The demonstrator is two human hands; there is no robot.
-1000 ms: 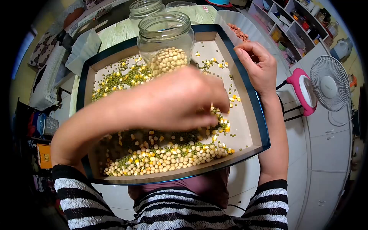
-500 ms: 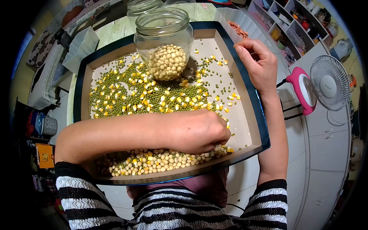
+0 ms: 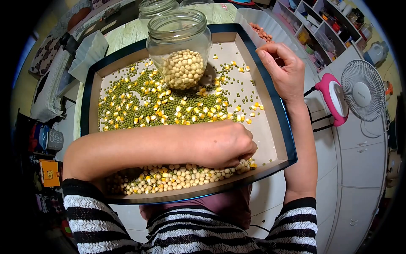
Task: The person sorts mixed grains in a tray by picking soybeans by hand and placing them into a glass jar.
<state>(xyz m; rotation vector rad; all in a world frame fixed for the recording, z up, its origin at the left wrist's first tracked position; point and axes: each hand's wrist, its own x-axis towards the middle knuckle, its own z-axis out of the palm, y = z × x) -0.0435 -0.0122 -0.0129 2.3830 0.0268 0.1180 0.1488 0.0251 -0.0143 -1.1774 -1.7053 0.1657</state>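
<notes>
A shallow cardboard tray [image 3: 268,139] with a dark rim holds green mung beans [image 3: 122,103], yellow-and-white corn kernels [image 3: 158,113] and a band of pale soybeans [image 3: 179,177] along its near side. Across the tray reaches my left hand [image 3: 230,144], its fingers curled down at the right end of the soybeans; the fingertips are hidden. My right hand [image 3: 285,70] is at the tray's right rim, thumb and forefinger pinched together; whether anything is between them cannot be made out. An uncapped glass jar [image 3: 177,27], partly filled with soybeans [image 3: 184,70], stands in the tray's far part.
Beyond the right rim, a clear plastic container [image 3: 249,19] has reddish-brown peanuts [image 3: 261,33]. Another ribbed container [image 3: 89,55] sits left of the tray, and a second jar [image 3: 156,6] behind. A fan [image 3: 361,91] and a pink-framed stool [image 3: 334,99] are at right.
My left hand has shifted very slightly right along the soybeans, fingers still curled. My right hand stays pinched by the rim. The whole view has moved a little.
</notes>
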